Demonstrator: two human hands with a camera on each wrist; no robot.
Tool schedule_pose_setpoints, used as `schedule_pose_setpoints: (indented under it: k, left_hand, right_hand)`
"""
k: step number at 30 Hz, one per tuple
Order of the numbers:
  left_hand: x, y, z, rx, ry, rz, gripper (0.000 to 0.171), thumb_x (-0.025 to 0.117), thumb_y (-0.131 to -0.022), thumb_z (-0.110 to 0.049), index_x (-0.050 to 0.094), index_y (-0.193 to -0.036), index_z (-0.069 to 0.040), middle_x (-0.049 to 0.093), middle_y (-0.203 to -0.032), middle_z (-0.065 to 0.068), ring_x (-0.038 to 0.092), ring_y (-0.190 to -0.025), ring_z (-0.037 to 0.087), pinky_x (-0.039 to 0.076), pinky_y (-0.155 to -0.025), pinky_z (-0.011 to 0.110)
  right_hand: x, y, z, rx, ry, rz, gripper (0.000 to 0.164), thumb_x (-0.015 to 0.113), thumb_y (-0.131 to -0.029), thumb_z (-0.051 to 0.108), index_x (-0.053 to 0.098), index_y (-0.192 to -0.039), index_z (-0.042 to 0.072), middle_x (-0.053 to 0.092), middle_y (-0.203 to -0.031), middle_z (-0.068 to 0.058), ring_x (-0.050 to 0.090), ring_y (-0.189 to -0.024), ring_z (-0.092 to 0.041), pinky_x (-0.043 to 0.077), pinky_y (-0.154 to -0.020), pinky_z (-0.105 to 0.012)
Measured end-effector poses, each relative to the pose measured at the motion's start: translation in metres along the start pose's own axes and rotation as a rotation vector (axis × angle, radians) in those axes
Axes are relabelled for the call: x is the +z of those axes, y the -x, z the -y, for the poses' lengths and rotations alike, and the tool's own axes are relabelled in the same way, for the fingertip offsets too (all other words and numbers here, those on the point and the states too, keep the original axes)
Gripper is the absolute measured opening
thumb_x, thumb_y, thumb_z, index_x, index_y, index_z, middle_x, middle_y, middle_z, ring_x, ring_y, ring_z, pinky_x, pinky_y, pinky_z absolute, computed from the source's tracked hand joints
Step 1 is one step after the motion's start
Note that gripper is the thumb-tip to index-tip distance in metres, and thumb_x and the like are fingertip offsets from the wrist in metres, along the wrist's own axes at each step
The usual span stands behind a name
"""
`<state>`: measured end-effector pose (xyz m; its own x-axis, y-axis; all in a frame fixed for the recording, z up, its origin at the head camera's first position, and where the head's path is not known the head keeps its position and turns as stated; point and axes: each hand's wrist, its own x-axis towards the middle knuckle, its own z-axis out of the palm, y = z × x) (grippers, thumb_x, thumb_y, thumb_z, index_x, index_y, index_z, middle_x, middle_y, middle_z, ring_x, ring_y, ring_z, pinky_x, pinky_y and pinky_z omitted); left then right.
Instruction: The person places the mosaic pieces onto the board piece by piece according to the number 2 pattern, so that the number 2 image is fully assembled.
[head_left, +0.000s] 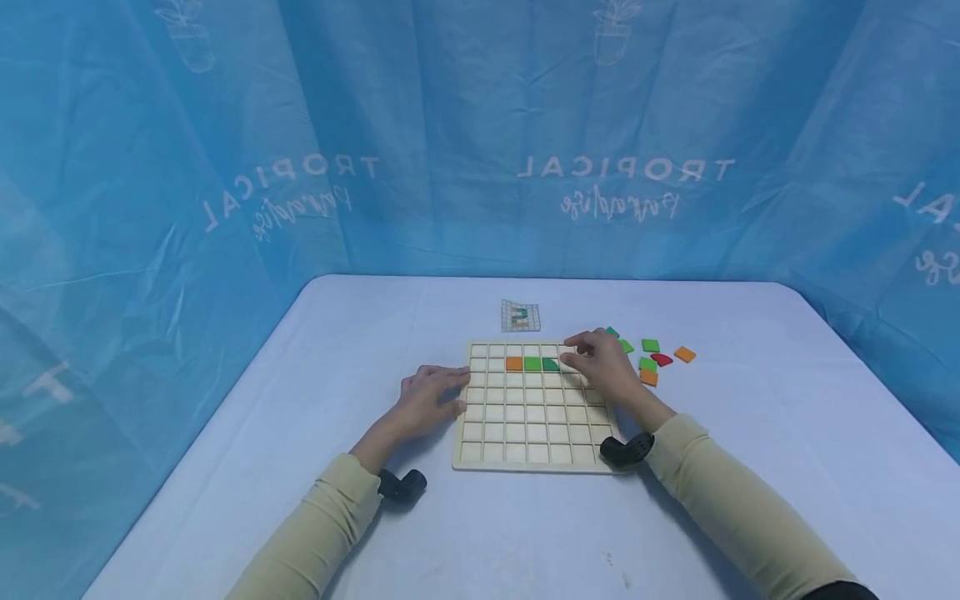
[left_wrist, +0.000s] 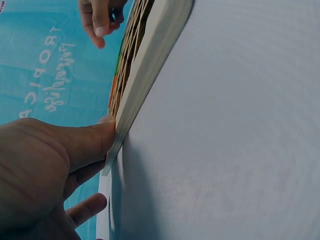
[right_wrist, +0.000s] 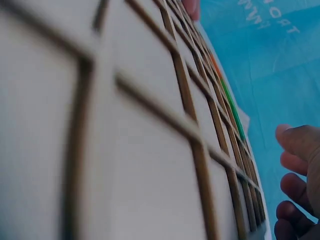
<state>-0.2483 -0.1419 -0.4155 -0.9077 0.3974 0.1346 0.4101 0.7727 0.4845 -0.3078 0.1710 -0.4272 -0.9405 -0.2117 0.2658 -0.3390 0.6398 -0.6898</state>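
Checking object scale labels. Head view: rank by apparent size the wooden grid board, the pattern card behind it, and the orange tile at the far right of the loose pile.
1. wooden grid board, by far the largest.
2. pattern card, though it lies farther from the camera, which shrinks it somewhat.
3. orange tile, smallest.

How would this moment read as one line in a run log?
left hand: steadies grid board edge | right hand: over board by dark green tile | row: orange tile, green tile
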Motion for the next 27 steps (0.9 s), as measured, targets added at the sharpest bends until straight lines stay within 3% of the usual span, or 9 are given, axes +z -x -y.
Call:
schedule_pose_setpoints:
  k: [6, 15, 27]
  left_hand:
    - [0.001, -0.003, 0.003, -0.026, 0.006, 0.028, 0.048, 0.066, -0.092, -0.019, 0.054, -0.136, -0.006, 0.047, -0.144, 0.004, 0.035, -0.13, 0.03, 0.023, -0.102, 0.054]
    - [0.001, -0.002, 0.004, -0.024, 0.009, 0.026, 0.047, 0.066, -0.092, -0.02, 0.055, -0.136, -0.007, 0.047, -0.144, 0.002, 0.036, -0.13, 0.029, 0.023, -0.102, 0.054]
    - [0.0, -0.002, 0.003, -0.021, 0.024, 0.022, 0.047, 0.066, -0.092, -0.019, 0.055, -0.136, -0.006, 0.046, -0.145, 0.003, 0.035, -0.13, 0.029, 0.021, -0.102, 0.054]
  right_hand:
    - [-0.014, 0.001, -0.009, 0.005, 0.084, -0.068, 0.029, 0.071, -0.089, 0.021, 0.07, -0.111, 0.002, 0.058, -0.094, -0.013, 0.048, -0.09, -0.03, 0.04, -0.072, -0.042]
    - [-0.032, 0.002, -0.028, 0.146, 0.181, -0.062, 0.033, 0.07, -0.088, 0.024, 0.069, -0.113, 0.003, 0.057, -0.105, -0.017, 0.039, -0.105, -0.036, 0.034, -0.082, -0.049]
    - [-0.051, 0.003, -0.049, 0.156, 0.302, -0.057, 0.037, 0.068, -0.089, 0.025, 0.067, -0.116, 0.0, 0.054, -0.111, -0.024, 0.037, -0.106, -0.045, 0.031, -0.083, -0.055]
